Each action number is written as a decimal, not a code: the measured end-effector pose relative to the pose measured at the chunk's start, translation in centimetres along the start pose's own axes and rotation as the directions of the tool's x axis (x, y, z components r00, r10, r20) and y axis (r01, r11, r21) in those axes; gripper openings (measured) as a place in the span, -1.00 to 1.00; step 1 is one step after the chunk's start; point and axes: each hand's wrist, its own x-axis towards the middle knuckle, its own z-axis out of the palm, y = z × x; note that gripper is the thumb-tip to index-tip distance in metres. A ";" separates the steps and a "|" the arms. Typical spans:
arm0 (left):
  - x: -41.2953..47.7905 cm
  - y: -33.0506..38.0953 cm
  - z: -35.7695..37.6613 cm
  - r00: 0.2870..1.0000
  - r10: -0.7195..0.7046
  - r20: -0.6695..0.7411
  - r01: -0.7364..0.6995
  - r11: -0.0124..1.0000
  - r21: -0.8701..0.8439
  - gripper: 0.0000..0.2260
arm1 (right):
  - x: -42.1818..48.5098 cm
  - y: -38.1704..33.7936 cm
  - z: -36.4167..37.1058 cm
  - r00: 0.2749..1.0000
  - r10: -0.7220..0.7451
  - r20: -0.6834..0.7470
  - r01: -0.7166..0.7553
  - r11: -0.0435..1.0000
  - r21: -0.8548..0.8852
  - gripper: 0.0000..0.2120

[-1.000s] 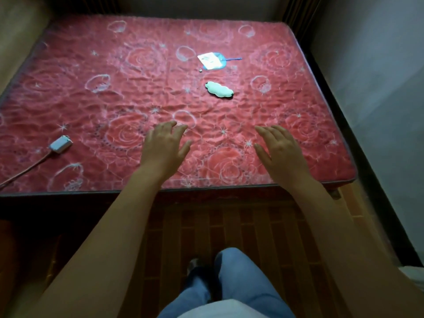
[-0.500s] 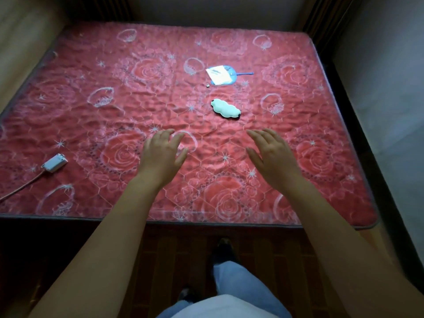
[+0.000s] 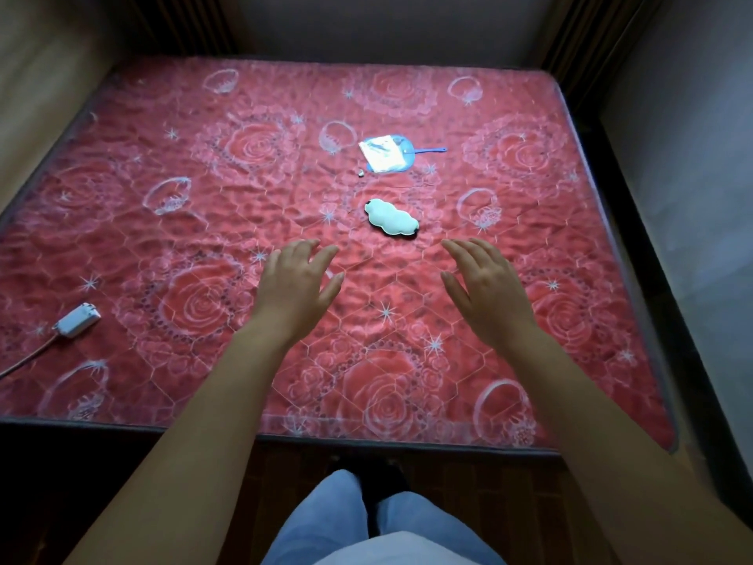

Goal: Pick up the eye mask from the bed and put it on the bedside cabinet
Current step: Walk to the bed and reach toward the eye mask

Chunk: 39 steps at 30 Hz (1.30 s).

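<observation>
A pale green, cloud-shaped eye mask (image 3: 391, 217) with a dark edge lies flat near the middle of the bed (image 3: 203, 197), which is covered by a red rose-patterned quilt. My left hand (image 3: 299, 285) hovers over the quilt, below and left of the mask, fingers spread and empty. My right hand (image 3: 487, 289) is held out below and right of the mask, also open and empty. Neither hand touches the mask. No bedside cabinet is in view.
Beyond the mask lies a blue hand fan (image 3: 401, 154) with a white packet (image 3: 381, 152) on it. A white charger (image 3: 77, 318) with a cord rests at the bed's left side. Walls close in behind and to the right; a dark gap runs along the right edge.
I have stepped closer to the bed. Both hands have moved forward over the quilt toward the eye mask, which now lies just beyond my fingertips.
</observation>
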 end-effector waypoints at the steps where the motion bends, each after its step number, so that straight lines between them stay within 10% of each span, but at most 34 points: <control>1: 0.3 0.1 0.0 1.000 0.016 0.006 -0.016 1.000 0.004 -0.60 | 0.3 0.2 0.0 1.000 -0.003 0.001 0.003 1.000 0.000 -0.56; 39: 19.8 -9.8 26.2 0.945 0.123 0.303 -0.174 0.974 0.145 -0.55 | 13.8 11.3 24.0 0.985 0.018 0.173 -0.004 0.997 -0.081 -0.55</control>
